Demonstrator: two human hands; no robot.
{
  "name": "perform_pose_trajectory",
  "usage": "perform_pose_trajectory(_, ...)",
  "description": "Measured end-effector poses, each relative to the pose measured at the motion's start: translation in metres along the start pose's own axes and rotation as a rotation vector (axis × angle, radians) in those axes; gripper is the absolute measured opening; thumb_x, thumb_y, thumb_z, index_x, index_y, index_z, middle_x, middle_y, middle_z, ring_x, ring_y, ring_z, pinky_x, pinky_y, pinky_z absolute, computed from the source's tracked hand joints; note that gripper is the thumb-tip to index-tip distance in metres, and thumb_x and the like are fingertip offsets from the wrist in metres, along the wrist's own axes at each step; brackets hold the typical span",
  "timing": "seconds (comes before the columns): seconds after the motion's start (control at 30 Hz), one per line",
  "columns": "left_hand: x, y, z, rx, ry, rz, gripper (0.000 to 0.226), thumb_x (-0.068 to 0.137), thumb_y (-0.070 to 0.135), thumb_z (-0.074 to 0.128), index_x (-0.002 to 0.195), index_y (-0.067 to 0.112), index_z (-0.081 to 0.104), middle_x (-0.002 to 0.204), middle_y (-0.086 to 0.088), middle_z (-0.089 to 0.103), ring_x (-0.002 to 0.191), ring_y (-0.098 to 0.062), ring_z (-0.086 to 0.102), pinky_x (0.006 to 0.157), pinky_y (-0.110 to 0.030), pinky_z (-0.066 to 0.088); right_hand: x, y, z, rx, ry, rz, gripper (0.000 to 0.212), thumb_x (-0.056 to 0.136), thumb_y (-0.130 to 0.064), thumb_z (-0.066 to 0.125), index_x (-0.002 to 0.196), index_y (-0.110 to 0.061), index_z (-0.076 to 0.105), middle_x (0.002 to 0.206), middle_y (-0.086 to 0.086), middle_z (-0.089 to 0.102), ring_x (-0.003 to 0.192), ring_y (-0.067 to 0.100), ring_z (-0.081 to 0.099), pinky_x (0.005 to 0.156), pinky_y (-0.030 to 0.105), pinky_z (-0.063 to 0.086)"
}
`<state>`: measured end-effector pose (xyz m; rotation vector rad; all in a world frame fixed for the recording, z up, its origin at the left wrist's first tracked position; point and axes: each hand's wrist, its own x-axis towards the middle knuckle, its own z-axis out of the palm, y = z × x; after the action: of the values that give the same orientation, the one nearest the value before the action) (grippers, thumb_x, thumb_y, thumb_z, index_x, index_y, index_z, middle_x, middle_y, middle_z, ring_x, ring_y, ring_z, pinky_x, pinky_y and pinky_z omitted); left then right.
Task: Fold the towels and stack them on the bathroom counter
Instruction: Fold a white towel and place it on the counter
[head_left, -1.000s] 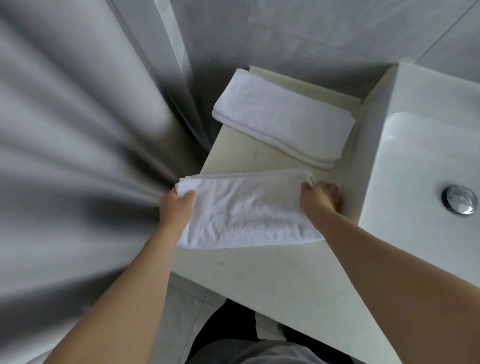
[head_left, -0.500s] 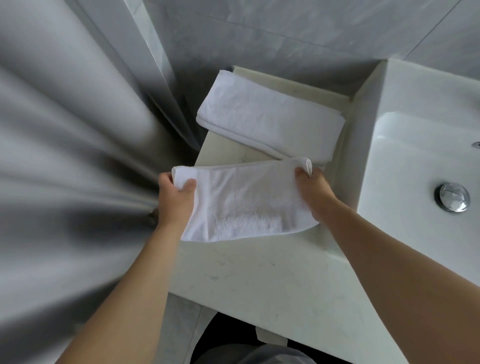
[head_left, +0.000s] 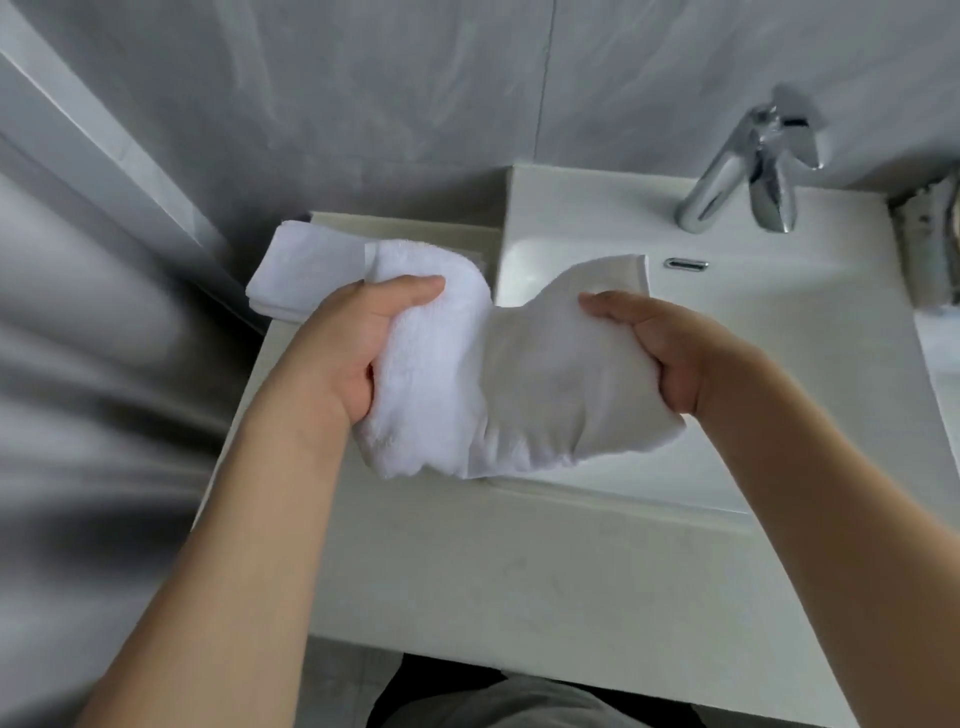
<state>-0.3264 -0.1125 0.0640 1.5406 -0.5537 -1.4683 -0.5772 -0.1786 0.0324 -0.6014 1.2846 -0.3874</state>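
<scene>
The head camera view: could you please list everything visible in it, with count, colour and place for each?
Held towel: one, white, sagging between both hands, raised over the counter and the basin's left edge.
Folded towel: one, white, lying at the counter's back left corner, partly hidden behind the held towel.
Counter: one, off-white, across the lower middle.
Basin: one, white, on the right.
Faucet: one, chrome, behind the basin, upper right.
Overflow slot: one, chrome, on the basin's back wall.
Wall: grey tiles, across the top.
Left hand: one, gripping the towel's left end.
Right hand: one, gripping the towel's right end.
</scene>
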Motion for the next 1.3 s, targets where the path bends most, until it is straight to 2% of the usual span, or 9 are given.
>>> perform_pose_trajectory(0.23,-0.038,-0.014,0.145,-0.026,-0.087,0.034,0.017,0.082,0.023,0.078,0.097,0.015,0.078,0.099,-0.008,0.078,0.088,-0.027,0.076,0.061,-0.038,0.060,-0.060,0.012,-0.151,-0.203,0.261,0.007,0.020,0.083,-0.033,0.072,0.090,-0.014,0.069,0.072,0.002,0.075,0.060,0.017,0.071,0.054,0.026,0.057)
perform_pose_trajectory(0.33,-0.038,-0.023,0.208,-0.010,-0.157,0.025,0.028,0.081,0.022,0.078,0.107,0.012,0.073,0.101,-0.010,0.077,0.092,-0.028,0.076,0.068,-0.039,0.060,-0.079,0.014,-0.204,-0.148,0.348,0.009,0.020,0.083,-0.018,0.074,0.098,-0.006,0.069,0.081,0.007,0.074,0.072,0.021,0.070,0.068,0.033,0.058)
perform_pose_trajectory(0.5,-0.025,-0.024,0.300,0.032,-0.273,0.061,0.013,0.082,0.019,0.078,0.094,0.016,0.076,0.096,-0.007,0.078,0.086,-0.025,0.076,0.058,-0.034,0.059,-0.100,0.009,-0.276,-0.121,0.570,-0.165,0.020,0.085,-0.011,0.070,0.104,-0.003,0.067,0.112,0.019,0.069,0.099,0.033,0.068,0.091,0.049,0.054)
perform_pose_trajectory(0.57,-0.020,-0.023,0.335,0.003,-0.245,0.077,0.009,0.081,0.018,0.078,0.090,0.016,0.077,0.092,-0.006,0.079,0.081,-0.022,0.077,0.053,-0.032,0.058,-0.106,0.003,-0.311,-0.133,0.648,-0.260,0.005,0.087,-0.011,0.066,0.092,-0.012,0.067,0.107,0.016,0.070,0.090,0.030,0.069,0.083,0.045,0.057)
perform_pose_trajectory(0.8,0.000,-0.026,0.463,-0.043,-0.171,0.151,0.032,0.080,0.027,0.080,0.108,0.014,0.072,0.097,-0.002,0.079,0.087,-0.020,0.076,0.067,-0.040,0.062,-0.104,-0.048,-0.446,-0.057,0.963,-0.488,0.021,0.078,-0.010,0.054,0.094,-0.022,0.059,0.082,-0.005,0.058,0.070,0.014,0.055,0.054,0.021,0.040)
perform_pose_trajectory(0.93,0.026,-0.030,0.538,-0.058,-0.111,0.218,0.027,0.082,0.019,0.079,0.106,0.012,0.069,0.090,-0.001,0.079,0.081,-0.018,0.076,0.060,-0.035,0.061,-0.101,-0.072,-0.520,-0.030,1.137,-0.549,0.020,0.077,-0.021,0.046,0.097,-0.021,0.047,0.086,-0.013,0.050,0.080,0.012,0.052,0.071,0.024,0.041)
perform_pose_trajectory(1.07,0.066,-0.033,0.594,-0.027,-0.105,0.211,0.020,0.085,0.015,0.077,0.098,0.015,0.063,0.074,0.005,0.077,0.072,-0.015,0.076,0.055,-0.032,0.059,-0.087,-0.094,-0.584,-0.066,1.209,-0.553,0.026,0.078,-0.027,0.045,0.104,-0.021,0.049,0.083,-0.015,0.046,0.080,0.010,0.052,0.069,0.022,0.036)
perform_pose_trajectory(1.2,0.122,-0.047,0.620,0.181,-0.019,0.221,0.023,0.088,0.021,0.074,0.106,0.010,0.067,0.095,-0.004,0.077,0.089,-0.021,0.074,0.082,-0.043,0.061,-0.050,-0.111,-0.624,-0.163,1.183,-0.464,0.039,0.078,-0.029,0.044,0.115,-0.016,0.051,0.102,-0.002,0.054,0.104,0.026,0.059,0.086,0.032,0.049)
perform_pose_trajectory(1.3,0.151,-0.062,0.624,0.424,0.083,0.243,0.034,0.091,0.031,0.065,0.119,0.011,0.063,0.114,-0.008,0.070,0.103,-0.021,0.068,0.093,-0.038,0.056,-0.024,-0.111,-0.643,-0.307,1.122,-0.351,0.043,0.088,-0.038,0.045,0.121,-0.012,0.055,0.120,0.011,0.058,0.114,0.031,0.056,0.084,0.029,0.043)
